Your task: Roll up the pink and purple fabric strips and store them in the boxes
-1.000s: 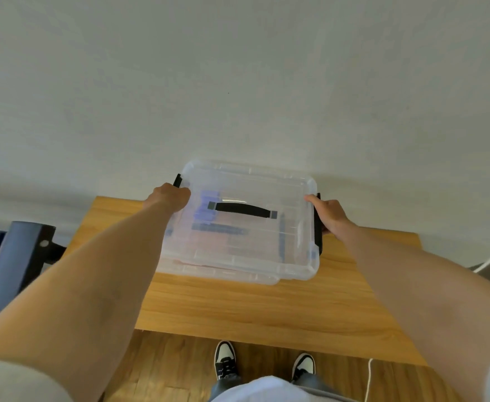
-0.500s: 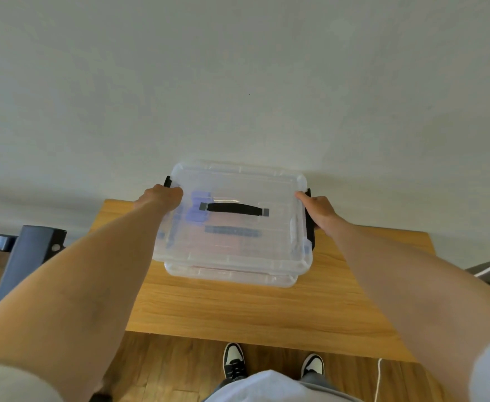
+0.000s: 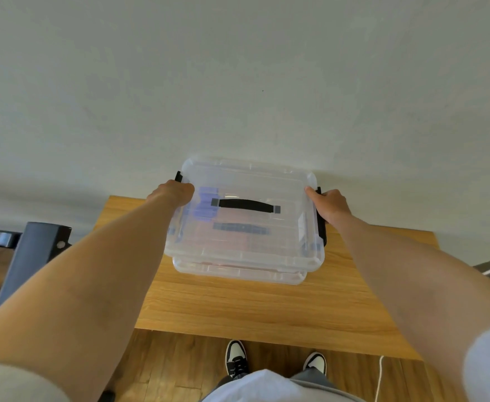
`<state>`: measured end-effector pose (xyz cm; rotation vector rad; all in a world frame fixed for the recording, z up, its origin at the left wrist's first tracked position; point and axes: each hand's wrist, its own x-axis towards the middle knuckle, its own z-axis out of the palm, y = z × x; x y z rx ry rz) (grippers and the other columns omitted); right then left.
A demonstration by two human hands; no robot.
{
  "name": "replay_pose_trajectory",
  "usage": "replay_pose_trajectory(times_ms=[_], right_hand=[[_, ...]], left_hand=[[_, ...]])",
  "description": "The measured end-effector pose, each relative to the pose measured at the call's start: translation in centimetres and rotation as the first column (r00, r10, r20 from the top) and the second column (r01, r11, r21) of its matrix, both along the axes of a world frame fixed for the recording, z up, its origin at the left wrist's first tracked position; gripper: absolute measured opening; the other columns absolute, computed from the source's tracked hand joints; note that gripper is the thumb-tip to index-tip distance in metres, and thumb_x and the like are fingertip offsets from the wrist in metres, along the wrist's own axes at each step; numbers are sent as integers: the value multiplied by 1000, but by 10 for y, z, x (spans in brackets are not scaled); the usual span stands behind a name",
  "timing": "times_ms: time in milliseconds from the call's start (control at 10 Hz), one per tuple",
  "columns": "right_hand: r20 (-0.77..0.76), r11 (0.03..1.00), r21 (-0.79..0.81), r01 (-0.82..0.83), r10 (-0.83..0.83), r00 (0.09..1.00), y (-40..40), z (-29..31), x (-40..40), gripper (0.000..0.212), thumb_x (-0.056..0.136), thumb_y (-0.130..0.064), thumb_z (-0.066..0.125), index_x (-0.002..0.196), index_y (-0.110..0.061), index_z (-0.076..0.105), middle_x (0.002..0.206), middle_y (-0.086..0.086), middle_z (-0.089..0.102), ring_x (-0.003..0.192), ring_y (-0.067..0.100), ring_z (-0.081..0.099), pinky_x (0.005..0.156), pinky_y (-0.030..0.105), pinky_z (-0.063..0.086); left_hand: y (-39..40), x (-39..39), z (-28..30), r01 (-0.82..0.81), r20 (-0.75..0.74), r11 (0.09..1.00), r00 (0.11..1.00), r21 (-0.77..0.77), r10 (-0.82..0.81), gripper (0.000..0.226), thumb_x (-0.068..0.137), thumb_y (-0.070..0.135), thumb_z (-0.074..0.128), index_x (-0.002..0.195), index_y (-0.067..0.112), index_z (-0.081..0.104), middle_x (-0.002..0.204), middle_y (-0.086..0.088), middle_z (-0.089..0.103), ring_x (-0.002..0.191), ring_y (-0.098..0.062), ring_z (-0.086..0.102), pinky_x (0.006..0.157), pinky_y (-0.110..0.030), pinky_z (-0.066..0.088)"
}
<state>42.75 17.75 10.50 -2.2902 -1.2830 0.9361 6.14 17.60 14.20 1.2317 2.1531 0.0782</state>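
At the far left a dark metal frame [image 3: 32, 256] stands beside the wooden tabletop [image 3: 267, 309]. The left hand [image 3: 172, 192] comes next: its fingers curl over the left short end of the clear box [image 3: 243, 224], just by the black latch [image 3: 178, 177] there, and grip that edge.

The box sits between the two hands, toward the back of the tabletop and close against the white wall [image 3: 238, 82]. It appears to be stacked on a second clear box [image 3: 238, 272], whose rim shows just under the front edge; whether the upper one rests fully on it or is slightly lifted cannot be told. The lid is on, and a black carry handle [image 3: 245, 205] runs across its middle, left to right, along the box's long axis. Through the plastic a purple shape [image 3: 204, 207] shows near the left end and a pinkish tint shows lower down, probably the rolled fabric strips, though they are too blurred to be sure.

On the right, the right hand [image 3: 329, 206] holds the opposite short end, thumb on the lid corner and fingers wrapped down over the black side latch [image 3: 321, 227].

So the box lies straight ahead, its long axis spanning hand to hand, each hand equally near its own end. Any coming move, I judge, must be made with both hands together, keeping the box level.
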Motion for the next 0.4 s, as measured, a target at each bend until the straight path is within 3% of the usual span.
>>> replay_pose_trajectory(times_ms=[100,200,300,400], right_hand=[[88,999,-32,-19,22,996,0,0,0,61,90,-72,50,75,-13,53,70,3,56,62,23,56,64,33,42],[257,998,5,-69,65,964,-1,6,-2,57,90,-72,50,90,-16,55,83,2,61,70,23,59,65,33,44],[323,984,159,-85,30,946,1,14,-7,66,87,-70,59,121,-15,44,109,3,53,92,27,58,76,39,49],[294,948,289,-130,41,955,8,21,-19,62,88,-61,63,122,-12,43,118,8,47,105,29,54,81,43,51]], left_hand=[[0,0,-2,8,-7,1000,1000,0,-8,41,94,35,39,115,5,57,97,-15,65,89,-34,64,88,-39,54],[1,-2,-3,-31,-8,1000,999,-5,31,47,95,34,44,131,4,47,104,-14,59,99,-36,61,91,-41,52],[6,-2,0,6,-111,995,994,102,6,58,97,38,49,143,5,34,133,-17,50,126,-37,48,98,-46,46],[9,13,11,115,-209,959,976,258,-61,59,101,40,47,145,3,34,144,-19,40,137,-36,32,100,-49,42]])
